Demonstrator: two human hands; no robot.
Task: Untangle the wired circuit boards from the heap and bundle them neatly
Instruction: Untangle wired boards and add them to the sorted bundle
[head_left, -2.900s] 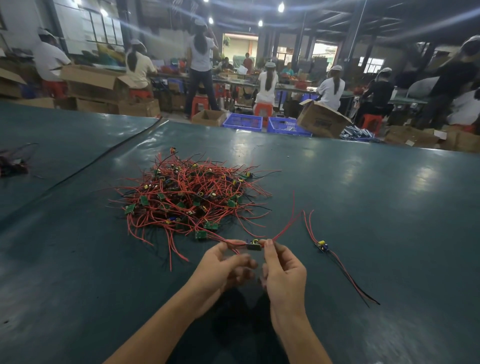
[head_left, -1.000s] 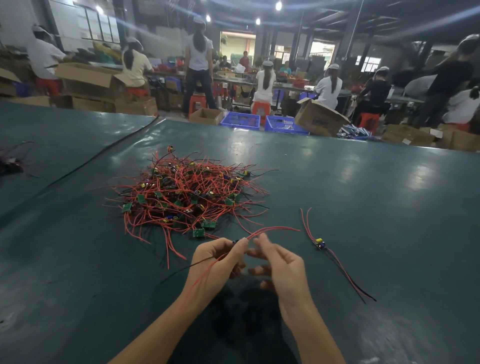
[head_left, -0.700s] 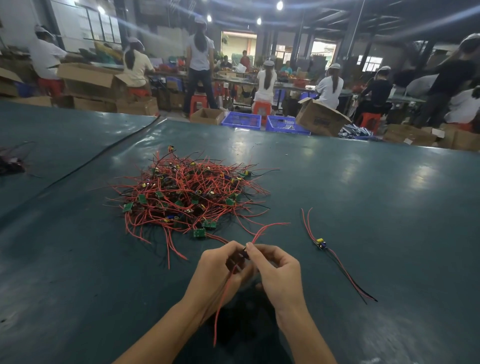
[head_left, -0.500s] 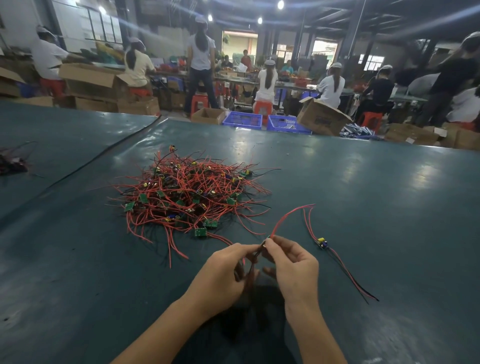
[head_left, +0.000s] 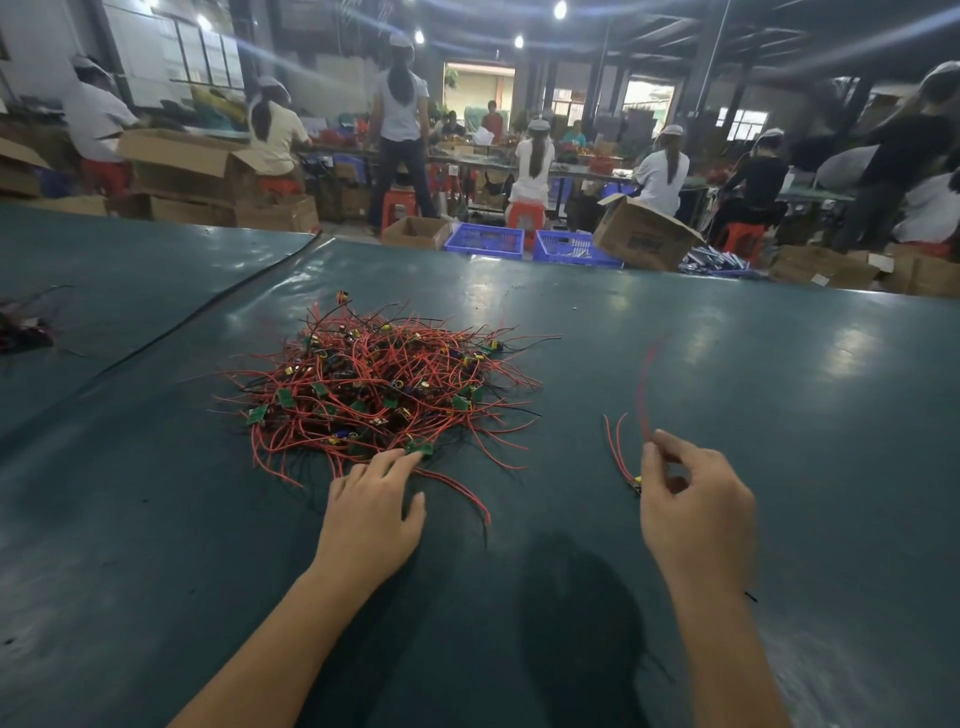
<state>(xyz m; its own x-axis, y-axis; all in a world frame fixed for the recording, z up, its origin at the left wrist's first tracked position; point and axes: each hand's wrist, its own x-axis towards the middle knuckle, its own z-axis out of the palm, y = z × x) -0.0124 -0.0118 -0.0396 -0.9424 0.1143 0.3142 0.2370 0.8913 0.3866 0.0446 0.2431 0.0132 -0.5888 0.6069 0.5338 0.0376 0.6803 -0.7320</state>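
A heap of small green circuit boards with red and black wires (head_left: 379, 389) lies on the dark green table (head_left: 727, 364). My left hand (head_left: 371, 512) lies flat at the heap's near edge, its straight fingertips touching a green board (head_left: 421, 447). My right hand (head_left: 696, 512) is to the right and pinches a wired board whose red wires (head_left: 644, 405) blur upward. It hovers over a separated wired board (head_left: 621, 457) lying on the table, whose lower part my hand hides.
Another small tangle of wires (head_left: 23, 330) sits at the far left. A black seam (head_left: 208, 312) crosses the table's left part. Beyond the far edge are cardboard boxes (head_left: 644, 234), blue crates (head_left: 485, 241) and several seated and standing people.
My hands have parted. The right hand has carried the pulled-out wired board rightward to the separated one. The left hand has let go and reached forward to the heap's near edge.
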